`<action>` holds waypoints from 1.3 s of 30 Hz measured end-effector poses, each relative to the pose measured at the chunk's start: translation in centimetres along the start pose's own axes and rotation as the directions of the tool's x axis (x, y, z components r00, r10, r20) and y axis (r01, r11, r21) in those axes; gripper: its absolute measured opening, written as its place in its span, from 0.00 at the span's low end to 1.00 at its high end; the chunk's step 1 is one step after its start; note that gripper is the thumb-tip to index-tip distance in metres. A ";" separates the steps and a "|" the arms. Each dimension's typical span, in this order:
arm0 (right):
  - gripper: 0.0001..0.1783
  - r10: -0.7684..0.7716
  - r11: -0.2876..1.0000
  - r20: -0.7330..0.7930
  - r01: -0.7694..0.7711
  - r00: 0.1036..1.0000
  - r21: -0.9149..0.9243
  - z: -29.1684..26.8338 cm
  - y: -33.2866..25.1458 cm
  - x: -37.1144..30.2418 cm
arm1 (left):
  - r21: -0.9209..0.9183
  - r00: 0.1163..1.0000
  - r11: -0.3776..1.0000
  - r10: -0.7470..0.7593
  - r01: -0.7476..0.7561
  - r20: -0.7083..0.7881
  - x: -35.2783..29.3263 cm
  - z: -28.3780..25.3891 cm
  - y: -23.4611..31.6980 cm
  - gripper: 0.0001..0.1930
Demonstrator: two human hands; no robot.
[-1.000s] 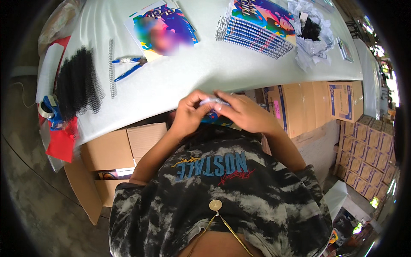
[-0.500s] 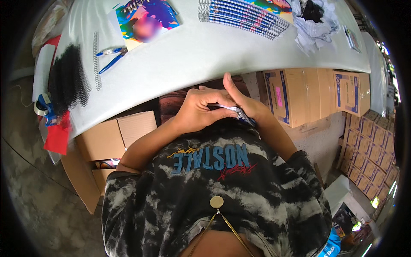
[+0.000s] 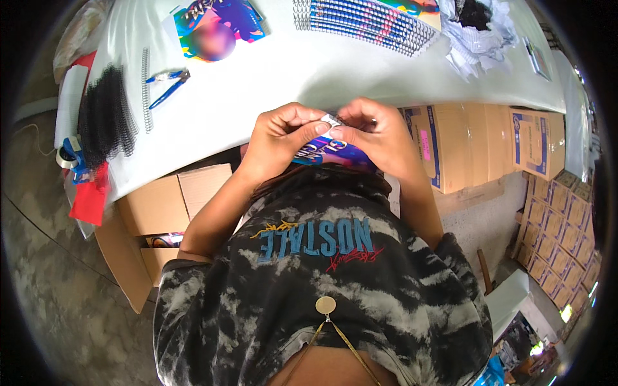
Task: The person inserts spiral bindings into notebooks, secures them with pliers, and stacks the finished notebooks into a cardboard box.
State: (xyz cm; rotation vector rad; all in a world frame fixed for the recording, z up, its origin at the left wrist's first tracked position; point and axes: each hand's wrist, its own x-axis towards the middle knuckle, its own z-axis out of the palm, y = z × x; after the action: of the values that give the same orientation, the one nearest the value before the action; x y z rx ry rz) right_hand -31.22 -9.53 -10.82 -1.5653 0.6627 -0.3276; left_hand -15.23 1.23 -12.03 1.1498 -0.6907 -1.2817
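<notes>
My left hand (image 3: pixel 275 140) and my right hand (image 3: pixel 385 138) meet at the table's near edge, in front of my shirt. Between them is a notebook with a purple and blue printed cover (image 3: pixel 335 153). Thumbs and fingers of both hands pinch its far edge, where a bit of white and a dark wire coil show. The fingers cover most of that edge, and the lower part of the notebook is out of sight. On the table to the left, blue-handled pliers (image 3: pixel 168 87) lie beside a single long black spiral coil (image 3: pixel 147 90).
The white table (image 3: pixel 270 77) holds a bundle of black coils (image 3: pixel 106 112), a tape dispenser (image 3: pixel 72 159), a colourful notebook (image 3: pixel 254 29), a row of coil-bound notebooks (image 3: pixel 367 29) and crumpled white wrapping (image 3: pixel 479 42). Cardboard boxes (image 3: pixel 473 148) stand right; an open carton (image 3: pixel 154 206) stands left.
The notebook has turned so its printed cover faces up. My right hand has shifted from beside the coil to pinching the far edge, and both hands have come level.
</notes>
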 end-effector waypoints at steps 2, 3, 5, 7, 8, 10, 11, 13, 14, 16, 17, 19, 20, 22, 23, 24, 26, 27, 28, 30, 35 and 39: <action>0.10 -0.043 0.998 -0.125 0.047 0.991 0.029 0.6 -0.6 -0.2 | 0.047 1.000 0.999 0.005 -0.005 0.002 0.3 -0.4 -0.1 0.07; 0.09 -0.066 0.998 -0.164 0.064 0.984 -0.018 0.8 -0.6 -0.3 | 0.065 1.000 0.998 0.007 -0.007 0.004 0.4 -0.4 -0.2 0.07; 0.08 -0.128 0.992 -0.218 0.120 0.967 -0.048 1.2 -0.5 -0.2 | 0.041 1.000 0.999 -0.005 0.005 0.004 0.5 -0.5 -0.2 0.08; 0.08 -0.202 0.978 -0.255 0.206 0.946 -0.012 1.7 -0.2 0.1 | 0.020 1.000 1.000 -0.003 0.003 -0.015 0.7 -0.7 -0.1 0.09; 0.07 -0.145 0.989 -0.237 0.149 0.961 0.000 1.6 -0.2 0.2 | 0.008 0.999 1.000 0.005 -0.005 -0.033 0.8 -0.9 -0.1 0.09; 0.07 -0.033 0.999 -0.196 0.037 0.980 0.019 1.4 -0.1 0.5 | 0.014 0.998 1.000 0.007 -0.006 -0.055 0.8 -1.2 -0.2 0.09; 0.08 -0.033 0.999 -0.191 0.039 0.981 0.030 1.4 0.0 0.6 | 0.029 0.998 1.000 -0.001 0.003 -0.058 0.8 -1.4 -0.3 0.10; 0.09 -0.037 0.998 -0.186 0.046 0.982 0.047 1.3 0.1 0.9 | 0.030 0.999 0.999 -0.029 0.030 -0.039 0.9 -1.6 -0.2 0.11; 0.09 -0.065 0.997 -0.201 0.074 0.977 0.037 1.3 0.2 1.2 | 0.035 0.999 0.999 -0.027 0.029 -0.037 1.1 -1.6 -0.1 0.11; 0.10 -0.124 0.991 -0.224 0.132 0.967 0.020 1.2 0.4 1.7 | 0.049 0.999 0.998 -0.023 0.025 -0.042 1.3 -1.7 -0.1 0.11; 0.10 -0.106 0.994 -0.191 0.103 0.976 -0.021 1.0 0.3 2.0 | 0.047 0.998 0.998 -0.031 0.033 -0.052 1.3 -1.7 -0.1 0.10; 0.09 -0.062 0.993 -0.127 0.048 0.990 -0.106 0.6 -0.1 2.5 | 0.041 0.996 0.998 -0.050 0.053 -0.074 1.2 -1.7 -0.3 0.09; 0.09 -0.050 0.998 -0.125 0.045 0.991 -0.040 0.7 0.2 2.5 | 0.044 0.996 0.998 -0.046 0.049 -0.078 1.1 -1.7 -0.4 0.09; 0.08 -0.023 0.995 -0.128 0.035 0.991 0.089 1.0 0.8 2.2 | 0.047 0.996 0.998 -0.040 0.044 -0.077 1.1 -1.8 -0.7 0.09; 0.08 -0.041 0.992 -0.165 0.060 0.986 0.110 1.3 1.0 2.1 | 0.053 0.997 0.998 -0.041 0.045 -0.072 1.1 -1.8 -0.7 0.10; 0.08 -0.060 0.988 -0.200 0.087 0.978 0.129 1.7 1.0 2.1 | 0.058 0.997 0.997 -0.040 0.044 -0.068 1.2 -1.8 -0.7 0.10; 0.07 -0.082 0.985 -0.249 0.117 0.965 0.126 2.2 1.3 2.1 | 0.057 0.997 0.997 -0.044 0.048 -0.062 1.3 -1.8 -0.7 0.10; 0.06 -0.088 0.987 -0.260 0.119 0.962 0.105 2.4 1.6 2.2 | 0.050 0.997 0.997 -0.048 0.051 -0.065 1.4 -1.9 -0.8 0.10; 0.06 -0.093 0.989 -0.271 0.120 0.958 0.085 2.5 1.7 2.3 | 0.044 0.996 0.998 -0.052 0.055 -0.066 1.4 -1.9 -0.9 0.10; 0.05 -0.049 0.998 -0.173 0.054 0.984 0.026 1.9 1.0 2.4 | 0.036 0.996 0.999 -0.034 0.037 -0.087 1.4 -1.9 -0.9 0.09; 0.07 -0.074 0.991 -0.081 0.064 0.994 -0.121 1.3 0.1 2.5 | 0.037 0.996 0.998 -0.048 0.051 -0.073 1.4 -2.5 -0.6 0.09; 0.08 -0.269 0.958 -0.184 0.243 0.945 -0.152 1.9 0.4 2.2 | 0.096 1.000 0.995 0.001 -0.003 0.023 1.9 -3.2 0.2 0.09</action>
State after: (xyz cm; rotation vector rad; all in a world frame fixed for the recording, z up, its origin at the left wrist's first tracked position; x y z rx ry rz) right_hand -28.42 -9.26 -11.80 -1.7599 0.6461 -0.6585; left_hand -11.81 0.20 -13.26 1.2135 -0.7768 -1.2730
